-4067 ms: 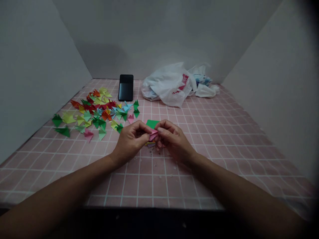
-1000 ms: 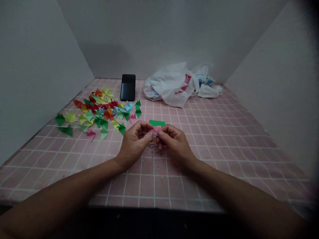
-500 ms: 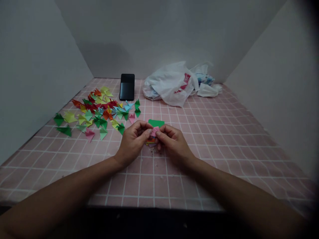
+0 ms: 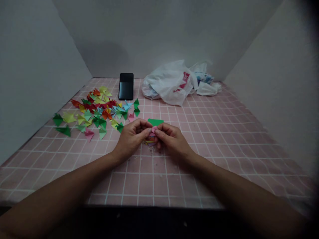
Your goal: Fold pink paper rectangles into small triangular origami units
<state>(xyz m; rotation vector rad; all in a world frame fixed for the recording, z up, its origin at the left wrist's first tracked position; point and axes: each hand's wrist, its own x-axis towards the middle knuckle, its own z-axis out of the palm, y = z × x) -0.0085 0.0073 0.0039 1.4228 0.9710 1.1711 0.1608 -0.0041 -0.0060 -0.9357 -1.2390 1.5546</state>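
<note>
A small folded piece of pink paper (image 4: 154, 128) is pinched between the thumbs and fingertips of both hands. My left hand (image 4: 134, 135) is closed on its left side, and my right hand (image 4: 171, 137) grips the right side. Just beyond the fingertips a green sheet of paper (image 4: 156, 121) lies on the table. Below the hands, the edges of several coloured paper sheets (image 4: 150, 143) show; the fingers cover most of them. Folded paper shapes (image 4: 99, 113) in red, yellow, green, blue and pink lie spread out left of my left hand.
A black phone (image 4: 126, 87) leans upright near the back wall. To its right sit a crumpled white plastic bag (image 4: 166, 83) and a smaller white bundle (image 4: 208, 88). A pink checked cloth (image 4: 236, 139) covers the table, with walls on three sides.
Both hands still pinch the pink paper, which now shows a smaller face between the thumbs. The whole view has shifted slightly; the other objects have stayed put.
</note>
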